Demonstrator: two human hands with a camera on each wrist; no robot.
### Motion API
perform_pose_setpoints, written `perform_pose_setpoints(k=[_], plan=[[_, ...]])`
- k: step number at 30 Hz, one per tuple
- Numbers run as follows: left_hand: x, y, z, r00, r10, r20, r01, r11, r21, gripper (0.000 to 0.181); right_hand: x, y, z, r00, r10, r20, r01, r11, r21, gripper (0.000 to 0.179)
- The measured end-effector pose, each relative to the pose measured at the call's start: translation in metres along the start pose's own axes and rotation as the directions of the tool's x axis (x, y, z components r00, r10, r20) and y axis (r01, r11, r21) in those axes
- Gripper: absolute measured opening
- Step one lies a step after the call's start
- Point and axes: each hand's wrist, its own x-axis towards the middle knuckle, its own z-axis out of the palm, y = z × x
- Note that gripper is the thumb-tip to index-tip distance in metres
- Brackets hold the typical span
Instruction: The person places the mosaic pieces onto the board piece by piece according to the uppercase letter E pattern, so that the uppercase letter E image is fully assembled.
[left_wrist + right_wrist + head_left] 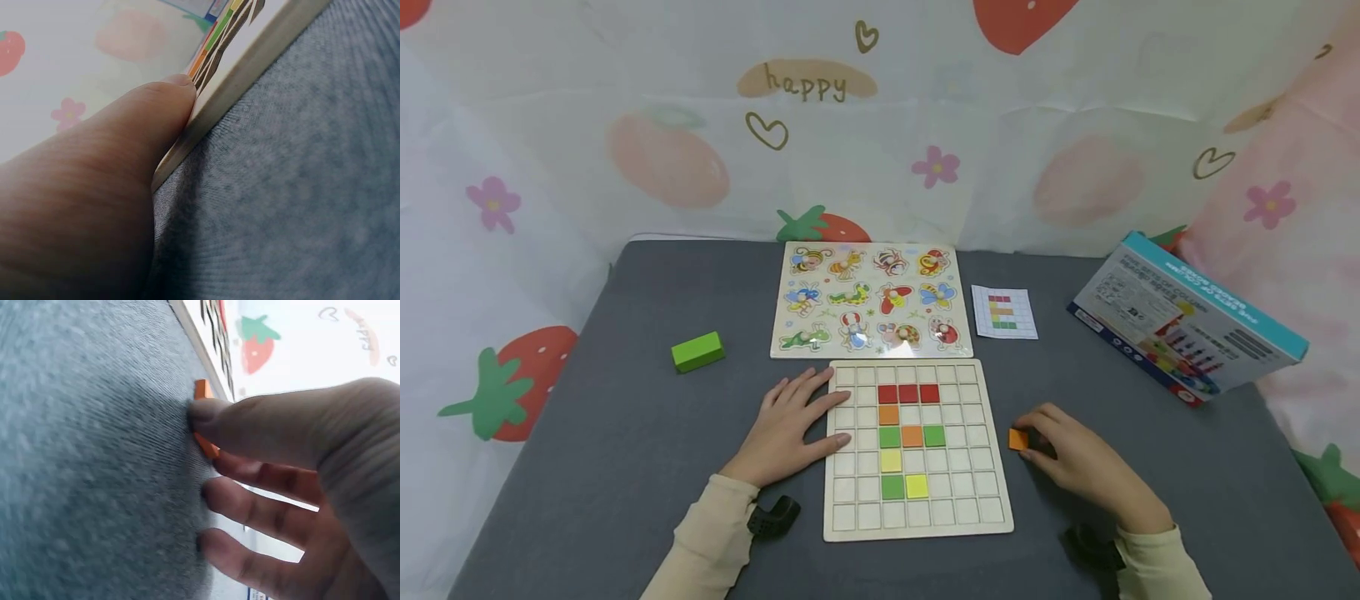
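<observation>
A pale wooden grid board (917, 514) lies flat on the table, with red, orange, green and yellow squares in several of its cells. My left hand (790, 433) rests at the board's left edge, fingers spread, with some fingertips on its rim. In the left wrist view the thumb (147, 115) touches the board's side. To the right of the board, my right hand (1078, 458) pinches a small orange block (1018, 439) between thumb and fingers, down at the tabletop. The right wrist view shows the orange block (206, 445) partly hidden behind the thumb.
Behind the board lies an insect picture puzzle (872, 312). Beside it is a small pattern card (1004, 313) with coloured squares. A printed box (1187, 317) stands at the right back. On the left lies a green block (697, 352). A printed curtain hangs behind the table.
</observation>
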Motion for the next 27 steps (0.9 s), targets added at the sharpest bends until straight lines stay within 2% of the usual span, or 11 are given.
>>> perform_pose_setpoints(k=[4, 9, 13, 16, 18, 21, 24, 27], plan=[[0.001, 0.001, -0.001, 1.0, 0.001, 0.012, -0.001, 1.0, -0.007, 0.063, 0.0, -0.001, 0.002, 1.0, 0.006, -0.003, -0.006, 1.0, 0.021, 0.026], [0.0, 0.002, -0.002, 1.0, -0.01, 0.016, 0.01, 1.0, -0.006, 0.063, 0.001, -0.002, 0.003, 1.0, 0.013, -0.004, -0.013, 1.0, -0.001, 0.025], [0.0, 0.001, -0.002, 1.0, -0.012, 0.012, 0.012, 1.0, -0.008, 0.063, 0.003, -0.006, 0.001, 0.999, 0.044, 0.002, -0.044, 0.999, -0.021, 0.025], [0.0, 0.0, -0.001, 1.0, -0.007, 0.007, 0.007, 1.0, -0.006, 0.062, 0.003, -0.013, -0.001, 0.998, 0.06, -0.01, -0.06, 0.998, 0.002, 0.024], [0.0, -0.001, 0.0, 1.0, -0.004, 0.004, 0.004, 1.0, -0.004, 0.062, 0.004, -0.019, -0.002, 0.999, 0.035, -0.023, -0.035, 0.999, 0.019, 0.023], [0.0, -0.001, 0.0, 1.0, -0.004, 0.002, 0.004, 1.0, -0.005, 0.062, 0.005, -0.031, 0.0, 0.999, -0.045, -0.029, 0.046, 0.999, 0.025, 0.023], [0.0, -0.001, 0.0, 1.0, -0.003, 0.002, 0.003, 1.0, -0.005, 0.063, 0.009, -0.043, 0.005, 0.992, -0.125, -0.008, 0.125, 0.992, 0.025, 0.022], [0.0, -0.001, 0.0, 1.0, -0.002, 0.002, 0.002, 1.0, 0.004, 0.063, 0.013, -0.055, 0.01, 0.984, -0.174, 0.033, 0.173, 0.984, 0.042, 0.021]])
